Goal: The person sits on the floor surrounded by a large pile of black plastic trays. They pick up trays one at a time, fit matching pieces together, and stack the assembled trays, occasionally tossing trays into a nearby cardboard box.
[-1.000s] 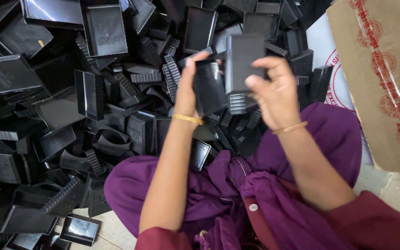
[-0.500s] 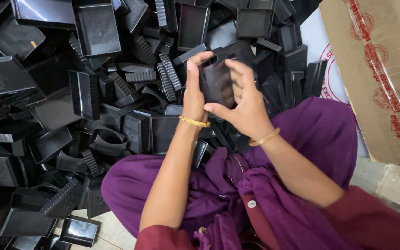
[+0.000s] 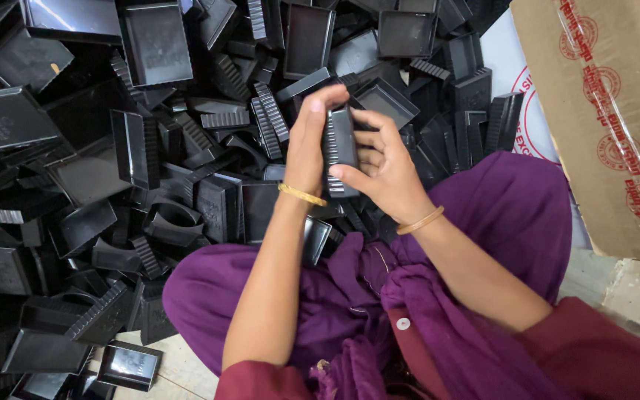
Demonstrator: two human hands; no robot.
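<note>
I hold a black ribbed plastic box (image 3: 340,148) upright between both hands, above my lap. My left hand (image 3: 310,141) grips its left side, fingers curled over the top edge. On the right, my right hand (image 3: 383,167) presses against its other side with thumb and fingers closed on it. Each wrist carries a thin gold bangle. The box's ribbed edge faces me; its inner face is hidden by my hands.
A deep heap of black plastic trays and lids (image 3: 135,141) covers the floor ahead and to the left. A cardboard carton (image 3: 601,118) stands at the right. My purple-clad legs (image 3: 498,215) lie below, with a patch of pale floor (image 3: 179,370) beside them.
My hands have come together: two separate black pieces held apart a second ago are now pressed into one box, turned edge-on, and lowered slightly toward me.
</note>
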